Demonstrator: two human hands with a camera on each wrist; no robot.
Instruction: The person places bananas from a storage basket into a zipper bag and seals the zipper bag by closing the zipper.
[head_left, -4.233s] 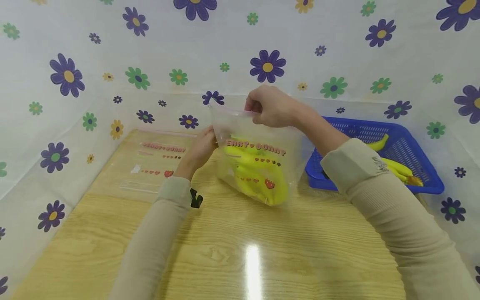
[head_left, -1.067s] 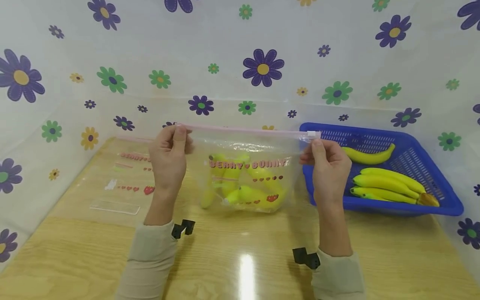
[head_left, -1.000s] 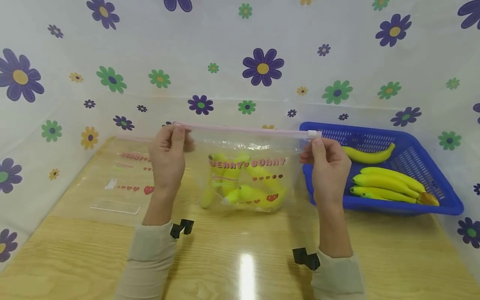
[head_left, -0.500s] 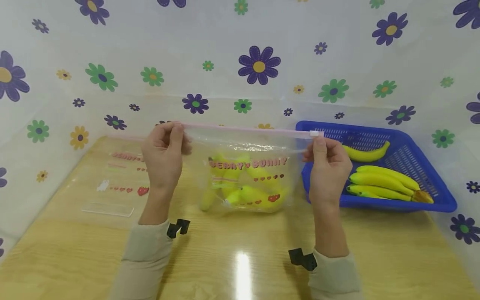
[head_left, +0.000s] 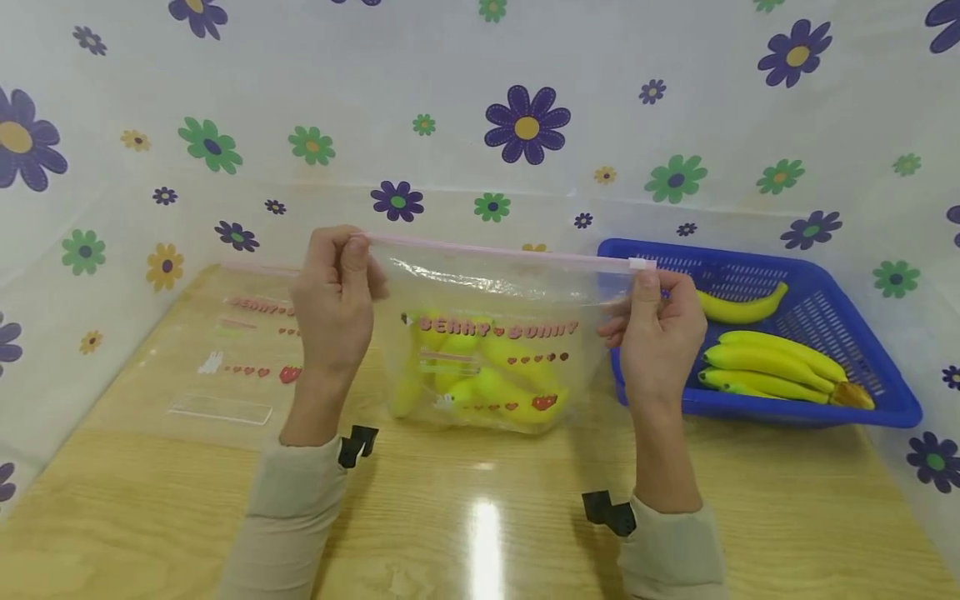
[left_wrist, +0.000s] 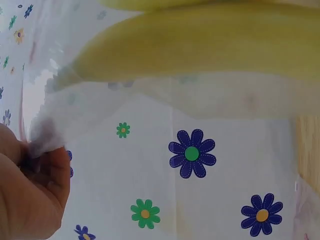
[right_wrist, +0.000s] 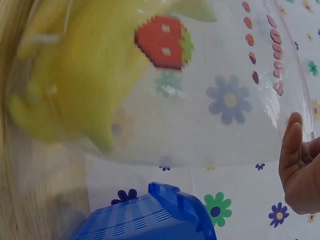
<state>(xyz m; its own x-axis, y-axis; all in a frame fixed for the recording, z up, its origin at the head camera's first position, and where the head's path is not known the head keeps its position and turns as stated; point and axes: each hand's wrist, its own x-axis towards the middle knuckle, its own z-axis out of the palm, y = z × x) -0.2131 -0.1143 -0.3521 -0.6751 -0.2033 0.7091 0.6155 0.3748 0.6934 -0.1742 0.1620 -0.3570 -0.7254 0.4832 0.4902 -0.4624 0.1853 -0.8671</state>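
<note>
Head view: above a pale wood-grain counter (head_left: 420, 517), the person's left hand (head_left: 333, 292) and right hand (head_left: 658, 342) each have a tight grip, thumb against fingers, pinching one top corner of a clear plastic, pink-topped bag (head_left: 499, 332). It is upright between them, yellow curved bananas (head_left: 491, 387) inside. Leftward, a second clear bag (head_left: 247, 340) lies flat; rightward, a blue perforated plastic basket (head_left: 795, 415) holds more bananas (head_left: 772, 364). White flower-printed cloth (head_left: 442, 75) hangs behind.

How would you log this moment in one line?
left hand: pinches clear plastic zipper bag; right hand: pinches bag near white rectangular slider; curved yellow bananas: inside bag
</note>
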